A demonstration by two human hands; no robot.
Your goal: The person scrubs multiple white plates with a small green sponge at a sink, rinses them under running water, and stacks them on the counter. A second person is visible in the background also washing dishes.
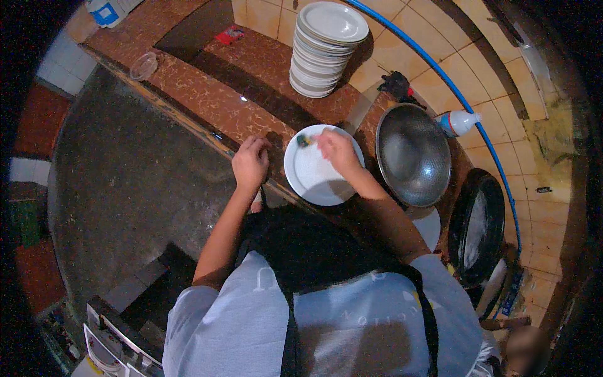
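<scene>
A round white plate [313, 181] sits near the front edge of the brown marbled counter. My right hand [338, 150] is over the plate, its fingers bent inward. Just left of those fingertips is a small green and yellow piece [304, 140], too blurred to name; whether the fingers grip it is unclear. My left hand [250, 160] is at the counter's edge, left of the plate and apart from it. Its fingers are loosely curled, and the inside of the hand is hidden.
A tall stack of white plates [325, 61] stands by the tiled wall. A metal wok [414, 155] is right of my plate, with a white bottle [457, 123] behind it and a black pan [478, 231] nearer me. A clear plastic container [143, 67] lies far left.
</scene>
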